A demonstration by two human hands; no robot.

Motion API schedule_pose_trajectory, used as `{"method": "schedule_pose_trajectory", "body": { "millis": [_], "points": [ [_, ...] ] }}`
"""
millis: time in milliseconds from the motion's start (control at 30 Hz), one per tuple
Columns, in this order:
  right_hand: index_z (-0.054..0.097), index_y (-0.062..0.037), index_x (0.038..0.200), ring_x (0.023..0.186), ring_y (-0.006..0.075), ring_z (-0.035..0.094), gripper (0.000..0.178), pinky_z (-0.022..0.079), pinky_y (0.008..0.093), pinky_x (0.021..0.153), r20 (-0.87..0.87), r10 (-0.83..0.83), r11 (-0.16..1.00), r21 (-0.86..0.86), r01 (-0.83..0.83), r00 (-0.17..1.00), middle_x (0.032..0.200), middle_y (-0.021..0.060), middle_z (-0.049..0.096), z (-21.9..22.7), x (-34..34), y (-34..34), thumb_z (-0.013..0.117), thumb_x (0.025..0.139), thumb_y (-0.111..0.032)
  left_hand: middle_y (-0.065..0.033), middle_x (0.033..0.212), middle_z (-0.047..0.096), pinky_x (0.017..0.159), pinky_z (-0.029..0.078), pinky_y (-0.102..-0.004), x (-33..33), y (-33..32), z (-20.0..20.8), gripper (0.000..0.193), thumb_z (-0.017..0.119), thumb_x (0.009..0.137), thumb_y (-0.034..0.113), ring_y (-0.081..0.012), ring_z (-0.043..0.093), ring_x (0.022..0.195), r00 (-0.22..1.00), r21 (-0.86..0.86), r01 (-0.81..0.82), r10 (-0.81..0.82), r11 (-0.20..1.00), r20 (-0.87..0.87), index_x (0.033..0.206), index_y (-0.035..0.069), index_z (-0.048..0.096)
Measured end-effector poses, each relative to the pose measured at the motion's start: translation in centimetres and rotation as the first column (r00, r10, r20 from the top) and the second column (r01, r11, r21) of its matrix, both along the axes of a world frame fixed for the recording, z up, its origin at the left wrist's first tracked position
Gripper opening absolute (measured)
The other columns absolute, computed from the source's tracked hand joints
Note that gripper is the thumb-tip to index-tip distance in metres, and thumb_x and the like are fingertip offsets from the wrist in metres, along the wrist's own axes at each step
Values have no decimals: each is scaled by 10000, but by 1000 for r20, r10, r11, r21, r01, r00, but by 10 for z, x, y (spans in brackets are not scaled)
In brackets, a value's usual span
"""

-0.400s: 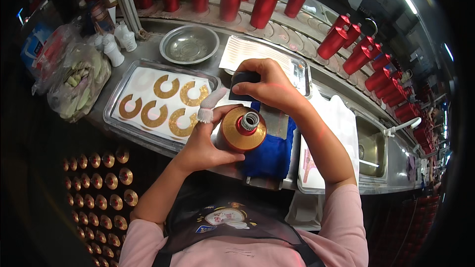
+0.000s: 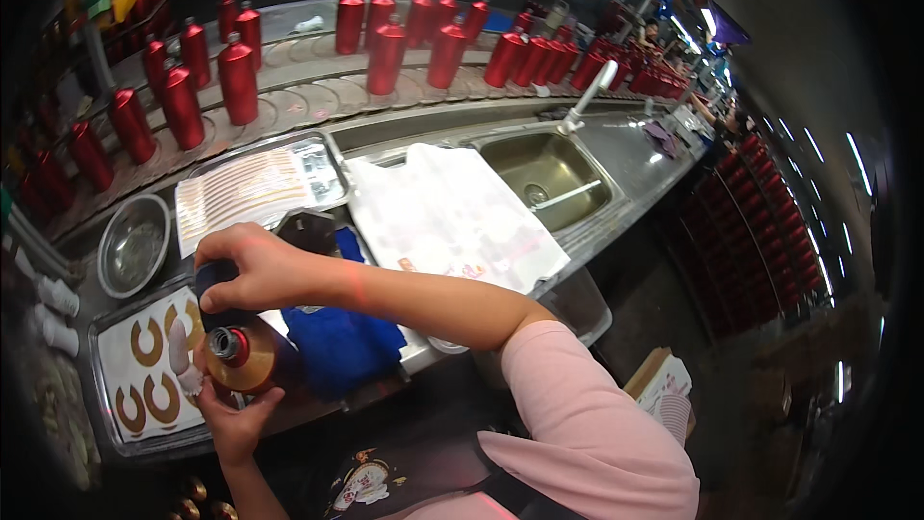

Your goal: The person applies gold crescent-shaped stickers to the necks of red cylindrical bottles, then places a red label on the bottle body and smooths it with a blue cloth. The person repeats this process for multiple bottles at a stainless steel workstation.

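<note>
My left hand (image 2: 236, 424) is wrapped round an uncapped bottle (image 2: 252, 366) with a gold shoulder and a threaded metal neck with a red base. A whitish cover (image 2: 180, 351) sits on one of its fingers. Just beyond the bottle, my right hand (image 2: 252, 268) grips a dark flat-sided piece (image 2: 214, 277); its exact kind is unclear, and my fingers hide part of it. A blue cloth (image 2: 346, 351) lies to the right of the bottle. To the left, gold C-shaped pieces (image 2: 146, 342) rest on a white sheet in a metal tray (image 2: 99, 351).
A metal bowl (image 2: 135, 246) and a tray of thin strips (image 2: 241, 193) stand beyond my hands. White sheets (image 2: 452, 221) lie right, beside a sink (image 2: 544, 178) with a white faucet (image 2: 589, 96). Red bottles (image 2: 388, 58) line the conveyor. People are far right.
The view has swung right, so the bench and my hands appear farther left and more of the sink side shows. Both hands keep their holds.
</note>
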State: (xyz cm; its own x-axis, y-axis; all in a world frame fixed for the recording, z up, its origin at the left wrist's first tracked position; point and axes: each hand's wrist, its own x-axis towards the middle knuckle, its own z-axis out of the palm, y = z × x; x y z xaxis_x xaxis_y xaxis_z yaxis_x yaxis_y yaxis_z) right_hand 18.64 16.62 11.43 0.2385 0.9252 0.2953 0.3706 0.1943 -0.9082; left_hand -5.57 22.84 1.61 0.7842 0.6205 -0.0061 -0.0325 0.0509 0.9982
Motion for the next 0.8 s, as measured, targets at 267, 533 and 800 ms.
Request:
{"method": "schedule_pose_trajectory", "body": {
  "millis": [267,533,800],
  "points": [
    [663,-57,819,852,341,636,212,499,419,757,130,-216,911,383,152,968,826,137,653,-21,-17,-38,777,640,-59,-165,1592,345,1189,333,-438,10,-4,-51,1008,827,747,-12,-297,401,1437,980,223,-182,158,958,121,1578,26,257],
    [513,-106,739,728,337,561,249,443,424,668,251,-538,672,704,230,805,774,71,558,-33,-72,-86,753,682,-127,-121,1460,538,1117,419,-359,28,-15,-63,505,653,942,14,-209,553,1308,886,139,-108,32,984,463,1413,-45,481],
    [526,-94,738,806,330,585,265,447,446,708,393,-524,767,603,219,756,797,77,565,-21,-95,-92,735,604,-189,-144,1424,533,1088,444,-384,39,-22,-51,614,725,897,70,-249,568,1266,910,310,-295,167,904,379,1438,-2,442]
  ]
}}
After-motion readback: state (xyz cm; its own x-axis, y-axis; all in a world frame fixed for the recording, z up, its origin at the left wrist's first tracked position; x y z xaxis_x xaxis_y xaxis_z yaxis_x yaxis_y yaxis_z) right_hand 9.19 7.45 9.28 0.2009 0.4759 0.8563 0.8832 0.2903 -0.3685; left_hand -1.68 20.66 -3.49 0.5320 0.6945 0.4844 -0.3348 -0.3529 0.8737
